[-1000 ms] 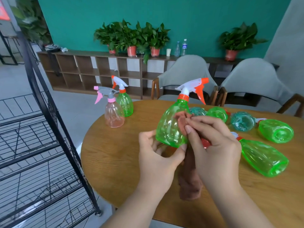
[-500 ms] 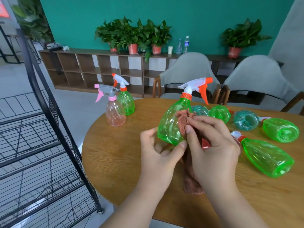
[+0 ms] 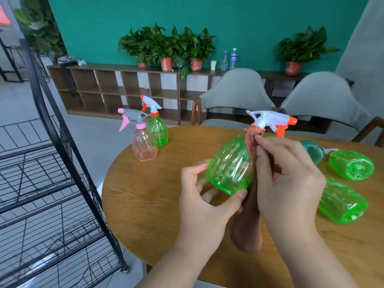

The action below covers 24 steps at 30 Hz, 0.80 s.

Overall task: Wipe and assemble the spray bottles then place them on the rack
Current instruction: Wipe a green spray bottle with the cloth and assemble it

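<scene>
One black wire rack (image 3: 62, 163) stands on the floor at far left, just beside the left edge of the round wooden surface (image 3: 149, 194). Near the far left edge of the surface, a pink translucent spray bottle with a grey and pink trigger head (image 3: 144, 146) stands upright. A small green spray bottle with a white and orange trigger head (image 3: 158, 132) stands just behind it, on its right.

Toward the near edge, the left hand (image 3: 205, 206) grips the base of a large green translucent spray bottle (image 3: 230, 163), thumb and fingers curled round it. The bottle is lifted off the surface and tilted, its white and orange head pointing up and right. The right hand (image 3: 291, 183) pinches a brown cloth (image 3: 248, 229) against the bottle's shoulder and neck; the rest of the cloth hangs down to the surface between the two wrists.

Right of the hands, near the right edge, three bottles lie on their sides: a teal bottle (image 3: 313, 150) farthest back, then two green bottles (image 3: 351, 165) (image 3: 340, 202).
</scene>
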Tool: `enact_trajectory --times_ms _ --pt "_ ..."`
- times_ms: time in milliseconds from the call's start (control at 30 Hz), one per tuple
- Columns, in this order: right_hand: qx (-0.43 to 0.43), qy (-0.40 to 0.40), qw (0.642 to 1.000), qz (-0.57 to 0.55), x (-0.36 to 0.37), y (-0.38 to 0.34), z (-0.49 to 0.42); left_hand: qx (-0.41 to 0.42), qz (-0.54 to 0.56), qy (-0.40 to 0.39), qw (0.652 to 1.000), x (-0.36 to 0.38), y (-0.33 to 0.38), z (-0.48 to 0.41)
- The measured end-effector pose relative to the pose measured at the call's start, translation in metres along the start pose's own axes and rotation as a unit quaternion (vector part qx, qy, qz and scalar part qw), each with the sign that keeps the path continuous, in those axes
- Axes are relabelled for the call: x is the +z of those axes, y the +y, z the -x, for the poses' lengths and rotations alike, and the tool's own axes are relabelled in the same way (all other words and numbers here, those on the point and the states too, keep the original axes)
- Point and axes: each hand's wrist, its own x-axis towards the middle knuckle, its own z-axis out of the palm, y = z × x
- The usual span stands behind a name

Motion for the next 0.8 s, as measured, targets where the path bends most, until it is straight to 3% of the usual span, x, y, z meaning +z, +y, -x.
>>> enact_trajectory --times_ms 300,567,800 --pt "-0.103 -0.095 0.989 -0.048 0.012 -0.006 0.023 -0.008 0.064 0.054 0.996 -0.006 0.000 -0.014" --pt "-0.011 -0.033 0.999 -0.018 0.005 0.003 0.002 0.007 -0.001 0.013 1.000 -0.003 0.005 -0.005" --pt "-0.093 -0.104 0.988 -0.062 0.011 -0.004 0.026 -0.001 0.006 0.053 0.999 -0.010 0.008 -0.016"
